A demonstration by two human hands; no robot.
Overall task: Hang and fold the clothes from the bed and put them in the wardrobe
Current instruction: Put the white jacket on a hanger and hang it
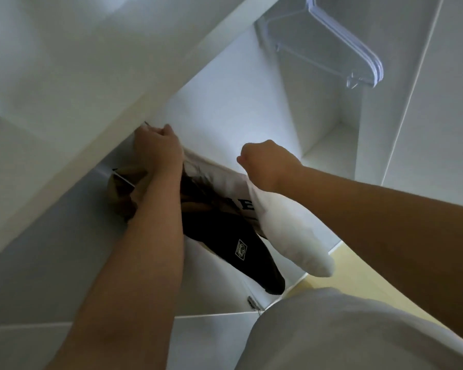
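Fingers (168, 129) of the left hand (157, 149) grip one hanger hook (147, 124) while the right hand (265, 162) grips one white shirt (286, 222).

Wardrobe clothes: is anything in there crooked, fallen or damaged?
Nothing looks damaged or fallen. The white T-shirt just isn't settled: its sleeve juts toward the open front of the wardrobe while the left hand grips the hanger hook and the right hand seems to hold its shoulder.

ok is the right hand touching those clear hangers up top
Apart. The head view shows the right hand fisted low beside the white shirt, with bare wardrobe wall between it and the clear hangers.
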